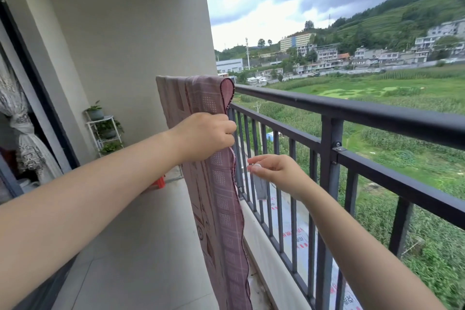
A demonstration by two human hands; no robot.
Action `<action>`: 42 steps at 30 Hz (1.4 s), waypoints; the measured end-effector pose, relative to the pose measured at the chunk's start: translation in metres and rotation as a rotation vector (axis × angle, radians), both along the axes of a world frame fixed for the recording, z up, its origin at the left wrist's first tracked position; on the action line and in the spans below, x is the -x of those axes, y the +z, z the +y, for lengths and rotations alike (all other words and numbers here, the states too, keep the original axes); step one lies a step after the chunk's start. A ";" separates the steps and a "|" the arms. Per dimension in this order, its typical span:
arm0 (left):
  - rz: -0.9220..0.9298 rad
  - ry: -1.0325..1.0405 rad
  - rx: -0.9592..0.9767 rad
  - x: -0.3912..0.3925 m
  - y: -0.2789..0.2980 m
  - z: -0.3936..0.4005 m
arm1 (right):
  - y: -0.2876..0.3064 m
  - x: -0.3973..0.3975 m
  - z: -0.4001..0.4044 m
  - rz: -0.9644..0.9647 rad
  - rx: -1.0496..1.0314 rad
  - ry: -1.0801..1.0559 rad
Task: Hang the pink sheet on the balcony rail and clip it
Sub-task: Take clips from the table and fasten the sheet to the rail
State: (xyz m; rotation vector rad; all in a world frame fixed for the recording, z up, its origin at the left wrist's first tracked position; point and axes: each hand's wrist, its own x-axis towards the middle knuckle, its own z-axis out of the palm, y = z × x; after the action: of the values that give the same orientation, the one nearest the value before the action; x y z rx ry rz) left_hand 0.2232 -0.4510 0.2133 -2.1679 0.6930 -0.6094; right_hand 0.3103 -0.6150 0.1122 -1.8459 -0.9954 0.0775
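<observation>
The pink patterned sheet (219, 199) hangs folded over the far end of the dark balcony rail (352, 111), its long edge falling toward the floor. My left hand (206, 136) grips the sheet's edge just below the rail, fingers curled round the cloth. My right hand (274, 171) is lower and to the right, close to the bars, pinching a pale translucent clip (259, 184) between thumb and fingers. The clip is apart from the sheet.
The rail's vertical bars (292, 184) run along the right, with a long drop to fields beyond. A white plant stand (105, 133) with pots sits in the far corner by the wall. A red stool (158, 181) peeks from behind my left arm. Tiled floor lies below.
</observation>
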 end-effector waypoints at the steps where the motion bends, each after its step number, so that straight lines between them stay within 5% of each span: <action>1: -0.003 0.006 -0.005 0.000 0.000 0.001 | -0.002 0.001 0.001 -0.002 -0.002 0.001; 9: -0.034 -0.022 -0.052 0.002 -0.003 0.014 | 0.009 0.009 -0.004 -0.187 -0.204 -0.206; 20: -0.063 -0.035 0.002 -0.005 -0.009 0.006 | -0.014 0.049 -0.021 0.023 -0.610 -0.270; 24: -0.071 -0.053 0.015 -0.007 -0.010 0.005 | -0.020 0.062 -0.008 -0.267 -0.568 -0.381; 28: -0.065 -0.092 0.012 -0.006 -0.009 0.007 | -0.018 0.061 0.011 -0.323 -0.558 -0.425; 38: -0.091 -0.275 0.100 -0.010 -0.012 0.022 | -0.013 0.060 0.029 -0.344 -0.499 -0.437; 42: -0.047 -0.403 0.275 -0.008 -0.018 0.031 | -0.017 0.074 0.027 -0.224 -0.444 -0.491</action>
State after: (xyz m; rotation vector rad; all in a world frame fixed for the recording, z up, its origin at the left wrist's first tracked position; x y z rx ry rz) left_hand 0.2312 -0.4197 0.1958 -2.2669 1.0861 -1.0128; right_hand 0.2366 -0.5885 0.0957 -1.6495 -0.6139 -0.6102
